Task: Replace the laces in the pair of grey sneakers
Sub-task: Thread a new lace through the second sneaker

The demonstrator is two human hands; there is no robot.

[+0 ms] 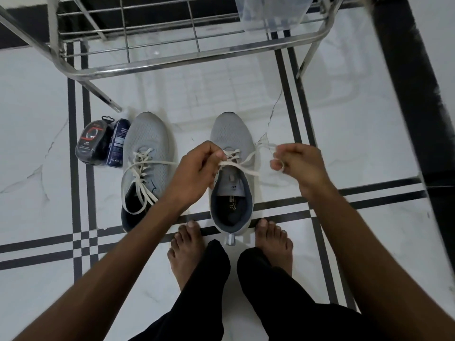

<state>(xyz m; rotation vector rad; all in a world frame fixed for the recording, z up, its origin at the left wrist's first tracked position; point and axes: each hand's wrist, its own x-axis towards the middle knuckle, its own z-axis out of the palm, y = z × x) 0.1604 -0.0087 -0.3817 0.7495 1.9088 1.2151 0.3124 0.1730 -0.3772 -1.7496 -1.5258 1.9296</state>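
From my remote feed: 2 grey sneakers stand side by side on the marble floor (pixel 369 124), toes toward a steel rack (pixel 172 62). My left hand (pixel 197 166) pinches the white lace (pixel 246 166) at the right sneaker (pixel 232 183), while my right hand (pixel 298 163) grips the lace's other strand, drawn sideways. The left sneaker (pixel 147 153) sits laced beside 2 packs of laces (pixel 101 143).

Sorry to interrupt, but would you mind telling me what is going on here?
A barefoot person bends over two grey sneakers on the floor. The left hand pinches the white lace at the right sneaker, and the right hand grips its free end. The left sneaker is laced. Two lace packs lie beside it.
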